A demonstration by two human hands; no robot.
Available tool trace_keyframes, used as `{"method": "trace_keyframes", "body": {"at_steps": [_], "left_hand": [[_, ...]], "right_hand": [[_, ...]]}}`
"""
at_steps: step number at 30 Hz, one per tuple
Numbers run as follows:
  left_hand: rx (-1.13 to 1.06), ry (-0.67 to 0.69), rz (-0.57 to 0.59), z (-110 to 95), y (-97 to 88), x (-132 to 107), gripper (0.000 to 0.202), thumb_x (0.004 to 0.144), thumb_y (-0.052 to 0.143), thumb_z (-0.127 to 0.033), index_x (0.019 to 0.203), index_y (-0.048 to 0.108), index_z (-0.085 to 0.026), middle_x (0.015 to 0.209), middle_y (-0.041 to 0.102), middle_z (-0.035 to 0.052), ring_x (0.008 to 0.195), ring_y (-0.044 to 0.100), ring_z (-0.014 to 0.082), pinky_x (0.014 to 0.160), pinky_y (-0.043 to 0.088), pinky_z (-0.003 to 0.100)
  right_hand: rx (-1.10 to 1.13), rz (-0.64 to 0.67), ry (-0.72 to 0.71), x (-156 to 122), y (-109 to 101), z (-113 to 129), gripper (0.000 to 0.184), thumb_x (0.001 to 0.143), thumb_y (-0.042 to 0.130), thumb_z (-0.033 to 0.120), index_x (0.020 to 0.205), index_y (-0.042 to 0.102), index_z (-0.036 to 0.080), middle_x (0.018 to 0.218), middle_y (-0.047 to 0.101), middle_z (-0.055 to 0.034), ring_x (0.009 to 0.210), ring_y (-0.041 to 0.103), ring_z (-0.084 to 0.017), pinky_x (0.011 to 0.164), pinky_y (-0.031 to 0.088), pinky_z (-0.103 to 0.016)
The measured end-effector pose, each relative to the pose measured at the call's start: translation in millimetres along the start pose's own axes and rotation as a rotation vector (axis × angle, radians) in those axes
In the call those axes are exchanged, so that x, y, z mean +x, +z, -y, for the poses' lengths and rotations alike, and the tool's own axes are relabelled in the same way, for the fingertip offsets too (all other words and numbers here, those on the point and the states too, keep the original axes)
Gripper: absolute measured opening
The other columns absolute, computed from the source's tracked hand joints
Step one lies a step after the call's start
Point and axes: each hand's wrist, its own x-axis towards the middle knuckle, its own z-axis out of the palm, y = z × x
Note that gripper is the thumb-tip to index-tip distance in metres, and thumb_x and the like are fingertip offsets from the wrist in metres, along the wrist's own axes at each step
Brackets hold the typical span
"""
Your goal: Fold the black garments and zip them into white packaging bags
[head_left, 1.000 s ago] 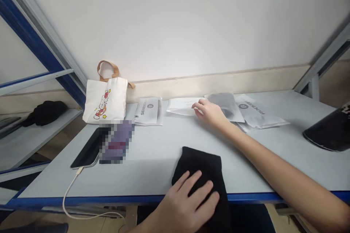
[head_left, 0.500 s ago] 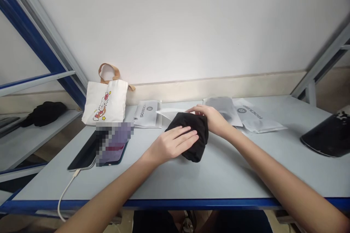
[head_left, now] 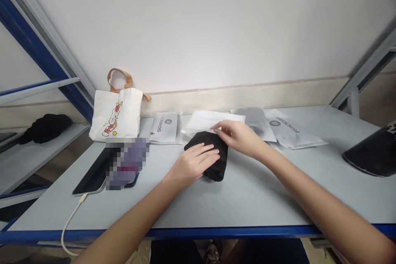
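A folded bundle of black cloth (head_left: 213, 169) sits near the middle of the desk. My left hand (head_left: 196, 161) lies over its left and top side, fingers curved across it and thumb hidden, holding it. At the bundle's far right edge is my right hand (head_left: 239, 136), its forefinger stretched out and thumb a little apart from it. Its fingertips are close to the cloth; whether they touch it is unclear. Just behind the bundle lies a white, frosted plastic pouch (head_left: 204, 119), partly covered by the cloth and my right hand.
Several frosted pouches lie along the wall, including a printed pouch on the left (head_left: 165, 128) and another on the right (head_left: 292, 132). A white tote bag (head_left: 116, 111) and phones with a charging cable (head_left: 93, 177) are at left. A dark visor-like item (head_left: 371, 152) is far right.
The white pouch behind the cloth has come down flat onto the desk, and my right hand has shifted off the bundle's side to its upper edge. My left hand stays on the cloth.
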Motion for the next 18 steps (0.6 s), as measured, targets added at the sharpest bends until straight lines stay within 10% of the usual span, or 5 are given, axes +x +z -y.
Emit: {"method": "trace_keyframes", "body": {"at_steps": [7, 13, 18], "left_hand": [[-0.103, -0.133, -0.035, 9, -3.1, -5, 0.036, 0.082, 0.039, -0.003, 0.112, 0.055, -0.014, 0.111, 0.066, 0.0079, 0.109, 0.059, 0.0177, 0.095, 0.049, 0.034], [-0.015, -0.415, 0.123, 8, 6.2, -10, 0.027, 0.077, 0.044, -0.003, 0.096, 0.060, -0.013, 0.086, 0.069, 0.0080, 0.083, 0.066, 0.0225, 0.069, 0.055, 0.034], [-0.059, -0.324, 0.210, 4, 12.9, -12, 0.022, 0.083, 0.044, -0.013, 0.097, 0.061, -0.015, 0.086, 0.068, 0.0077, 0.081, 0.066, 0.0215, 0.071, 0.054, 0.033]], "right_hand": [[0.209, 0.135, 0.004, -8, 12, 18, 0.023, 0.090, 0.043, 0.023, 0.092, 0.066, 0.020, 0.087, 0.069, -0.0027, 0.076, 0.061, -0.016, 0.069, 0.045, -0.028], [0.396, 0.146, 0.017, -11, 16, 29, 0.022, 0.090, 0.044, 0.024, 0.093, 0.066, 0.019, 0.089, 0.068, -0.0031, 0.080, 0.061, -0.016, 0.072, 0.047, -0.029], [0.457, 0.122, -0.010, -17, 20, 43, 0.022, 0.091, 0.044, 0.023, 0.095, 0.065, 0.020, 0.094, 0.068, -0.0029, 0.087, 0.061, -0.016, 0.079, 0.046, -0.029]]}}
